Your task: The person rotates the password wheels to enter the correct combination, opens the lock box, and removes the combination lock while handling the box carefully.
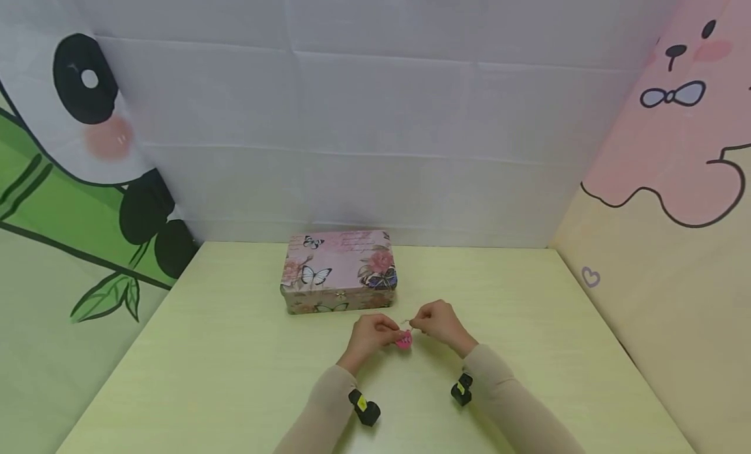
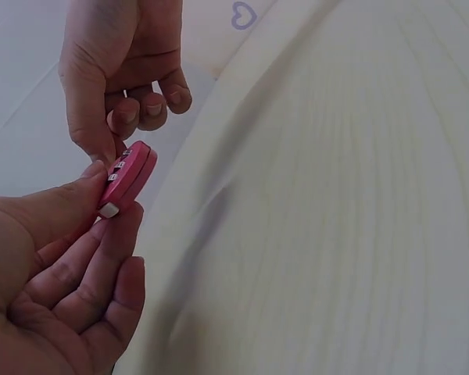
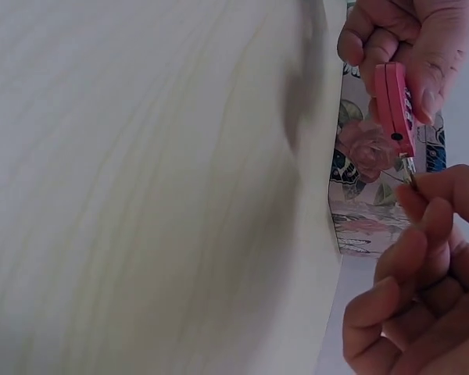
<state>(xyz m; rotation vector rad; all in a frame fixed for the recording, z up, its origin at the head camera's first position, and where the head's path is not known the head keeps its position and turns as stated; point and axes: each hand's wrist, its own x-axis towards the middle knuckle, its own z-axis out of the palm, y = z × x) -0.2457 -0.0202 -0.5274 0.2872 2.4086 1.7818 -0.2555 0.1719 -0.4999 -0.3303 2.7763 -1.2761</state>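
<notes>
A small pink combination padlock [image 1: 403, 340] is pinched between the thumb and fingers of my left hand [image 1: 371, 336], above the table. Its number dials show on one face of the padlock [image 2: 133, 176] in the left wrist view. My right hand [image 1: 441, 323] is close beside it on the right, thumb and forefinger pinching the thin wire shackle [image 3: 408, 168] that comes out of the padlock's end. Those fingertips hide part of the shackle, so I cannot tell whether its end is locked in.
Behind the hands stands a closed, pink floral box [image 1: 340, 265] with butterflies and a small front clasp. The pale yellow table [image 1: 205, 349] meets a white cloth wall [image 1: 375, 115] at the back. Cartoon-printed cloths hang left and right.
</notes>
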